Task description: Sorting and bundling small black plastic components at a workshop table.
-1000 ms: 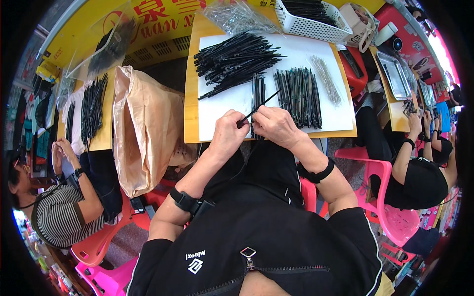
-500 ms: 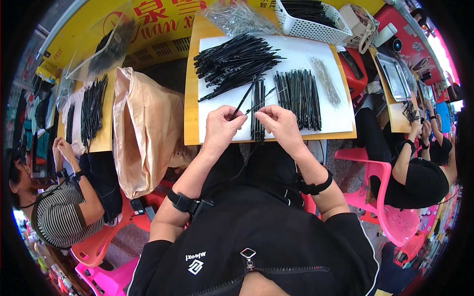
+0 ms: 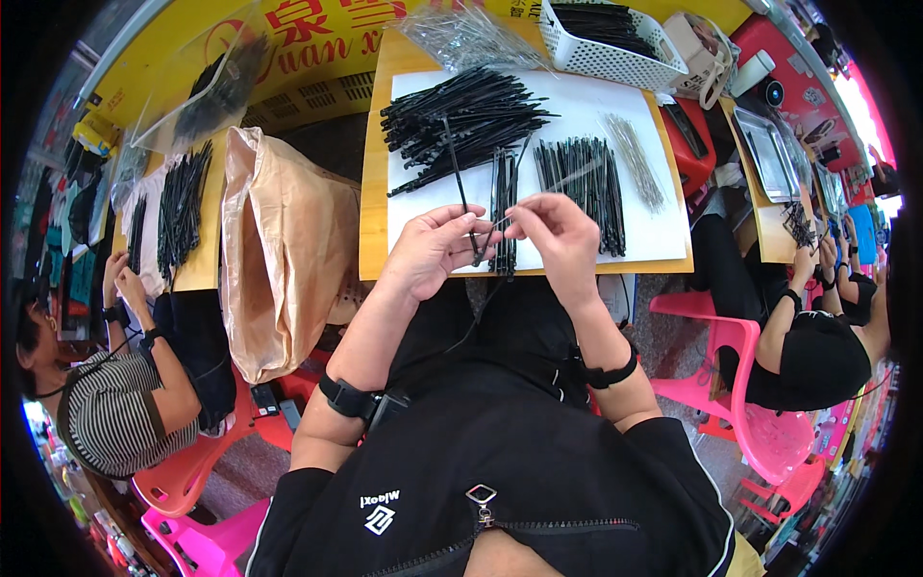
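Over the near edge of the white board (image 3: 423,87), my left hand (image 3: 430,252) pinches a thin black strip (image 3: 456,165) that stands up from its fingers. My right hand (image 3: 562,242) is closed just beside it, fingertips on a fine strand between the hands; a blurred, translucent thin strip (image 3: 577,178) sticks out above it. Beneath the hands lies a narrow row of black strips (image 3: 504,178). A wider, neat row of black strips (image 3: 582,197) is to the right, and a loose heap of black strips (image 3: 457,125) is at the back left. Slim clear strips (image 3: 633,163) lie far right.
A wooden table (image 3: 373,221) carries the board. Behind stand a clear plastic bag (image 3: 471,38) and a white perforated basket (image 3: 615,65) of black strips. A large tan bag (image 3: 279,260) is at the left. People work at tables on both sides; a pink chair (image 3: 740,385) stands right.
My left hand has turned and its fingers have opened somewhat, the black strip now more upright. My right hand has shifted slightly right, with the translucent strip swinging above it.
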The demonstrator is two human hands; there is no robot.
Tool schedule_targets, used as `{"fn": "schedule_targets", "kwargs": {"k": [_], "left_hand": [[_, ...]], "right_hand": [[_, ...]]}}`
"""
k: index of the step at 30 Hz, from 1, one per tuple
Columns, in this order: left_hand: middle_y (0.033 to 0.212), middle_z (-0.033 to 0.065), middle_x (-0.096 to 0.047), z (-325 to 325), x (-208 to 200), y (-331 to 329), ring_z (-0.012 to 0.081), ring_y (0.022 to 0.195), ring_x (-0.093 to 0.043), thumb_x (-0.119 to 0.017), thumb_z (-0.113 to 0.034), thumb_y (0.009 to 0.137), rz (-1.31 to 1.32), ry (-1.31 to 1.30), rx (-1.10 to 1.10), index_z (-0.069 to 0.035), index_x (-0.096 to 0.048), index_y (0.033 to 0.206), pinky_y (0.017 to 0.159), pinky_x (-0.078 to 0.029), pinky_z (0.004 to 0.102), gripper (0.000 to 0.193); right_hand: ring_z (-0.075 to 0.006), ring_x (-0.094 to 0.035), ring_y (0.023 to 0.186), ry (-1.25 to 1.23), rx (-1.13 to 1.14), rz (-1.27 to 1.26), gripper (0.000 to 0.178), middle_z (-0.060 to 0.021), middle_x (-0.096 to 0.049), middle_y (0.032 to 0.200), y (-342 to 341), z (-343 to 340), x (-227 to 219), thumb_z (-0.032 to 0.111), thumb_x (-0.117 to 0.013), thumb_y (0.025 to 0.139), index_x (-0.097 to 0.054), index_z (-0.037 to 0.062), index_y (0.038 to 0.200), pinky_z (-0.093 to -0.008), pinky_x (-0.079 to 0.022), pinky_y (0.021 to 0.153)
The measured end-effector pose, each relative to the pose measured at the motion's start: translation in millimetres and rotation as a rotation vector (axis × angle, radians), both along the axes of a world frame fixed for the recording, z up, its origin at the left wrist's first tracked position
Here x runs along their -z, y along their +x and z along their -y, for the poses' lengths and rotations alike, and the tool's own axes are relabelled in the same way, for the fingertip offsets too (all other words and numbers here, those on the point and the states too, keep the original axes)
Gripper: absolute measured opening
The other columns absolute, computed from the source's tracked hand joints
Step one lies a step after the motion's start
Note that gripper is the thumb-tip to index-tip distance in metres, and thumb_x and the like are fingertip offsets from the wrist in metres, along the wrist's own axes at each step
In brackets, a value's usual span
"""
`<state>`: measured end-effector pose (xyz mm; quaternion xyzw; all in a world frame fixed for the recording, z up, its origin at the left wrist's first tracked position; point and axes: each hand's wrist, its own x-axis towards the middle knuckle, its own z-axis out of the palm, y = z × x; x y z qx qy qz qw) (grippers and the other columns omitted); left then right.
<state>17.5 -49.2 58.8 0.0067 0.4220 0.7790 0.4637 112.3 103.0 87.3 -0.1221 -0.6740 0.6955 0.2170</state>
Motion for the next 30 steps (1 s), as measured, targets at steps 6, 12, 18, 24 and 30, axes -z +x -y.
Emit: {"fn": "schedule_targets", "kwargs": {"k": [6,12,18,24,30], "left_hand": [[0.097,0.0161,-0.061,-1.6,-11.2,-1.9,0.0295,0.097,-0.064,-0.054,-0.009,0.093,0.049,0.06,-0.016,0.004,-0.054,0.111,0.085,-0.055,0.0393,0.022],[0.103,0.0147,-0.059,-1.5,-18.4,2.2,0.0296,0.098,-0.063,-0.054,-0.009,0.093,0.002,0.057,-0.036,0.004,-0.054,0.112,0.084,-0.055,0.0389,0.023],[0.112,0.013,-0.058,4.2,-27.3,0.4,0.0305,0.107,-0.06,-0.053,-0.012,0.095,-0.066,0.117,0.008,0.002,-0.055,0.114,0.084,-0.056,0.0377,0.024],[0.13,0.0131,-0.05,2.7,-42.1,1.7,0.0302,0.114,-0.056,-0.051,-0.012,0.095,-0.088,0.207,0.15,0.001,-0.056,0.114,0.085,-0.055,0.0396,0.024],[0.144,0.0102,-0.034,1.8,-42.9,2.6,0.0205,0.119,-0.051,-0.057,-0.011,0.092,-0.131,0.243,0.177,0.002,-0.061,0.11,0.081,-0.057,0.0395,0.023]], "right_hand": [[-0.025,-0.067,0.07,1.03,-0.11,-0.571,0.022,-0.0136,-0.067,0.084,14.6,3.6,-12.5,-0.008,-0.069,0.069,-0.063,-0.0024,0.088,-0.0299,-0.055,0.059],[-0.0241,-0.067,0.07,1.102,-0.131,-0.604,0.025,-0.0137,-0.067,0.086,12.7,4.9,-9.1,-0.008,-0.07,0.068,-0.063,-0.0018,0.09,-0.0299,-0.054,0.059],[-0.0147,-0.065,0.066,0.132,0.325,-0.219,0.003,-0.0108,-0.067,0.082,22.3,-1.8,-21.9,0.002,-0.061,0.087,-0.059,0.0014,0.089,-0.0233,-0.05,0.058],[-0.0104,-0.063,0.063,-0.615,0.149,-0.038,0.005,-0.01,-0.067,0.081,9.9,-28.7,4.7,0.007,-0.061,0.088,-0.06,0.0021,0.09,-0.0201,-0.051,0.059],[-0.0091,-0.062,0.061,-0.68,-0.042,-0.009,0.005,-0.0089,-0.067,0.077,0.2,-18.7,2.3,0.007,-0.063,0.087,-0.062,0.0023,0.089,-0.0199,-0.051,0.057]]}}
